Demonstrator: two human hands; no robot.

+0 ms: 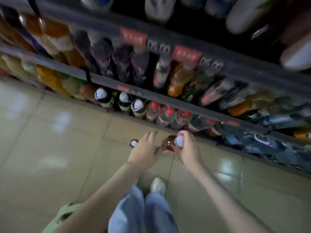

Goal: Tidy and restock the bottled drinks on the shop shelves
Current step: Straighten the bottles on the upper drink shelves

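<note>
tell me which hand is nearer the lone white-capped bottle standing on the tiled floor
Left. The left hand is right beside the white-capped floor bottle, fingers spread. The right hand is farther off, beyond the left hand, gripping a reddish-brown white-capped bottle by its top.

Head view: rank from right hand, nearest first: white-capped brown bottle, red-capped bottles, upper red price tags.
1. White-capped brown bottle, gripped in the right hand.
2. Red-capped bottles, lowest row, just ahead.
3. Red price tags, on the shelf rail higher up.
</note>
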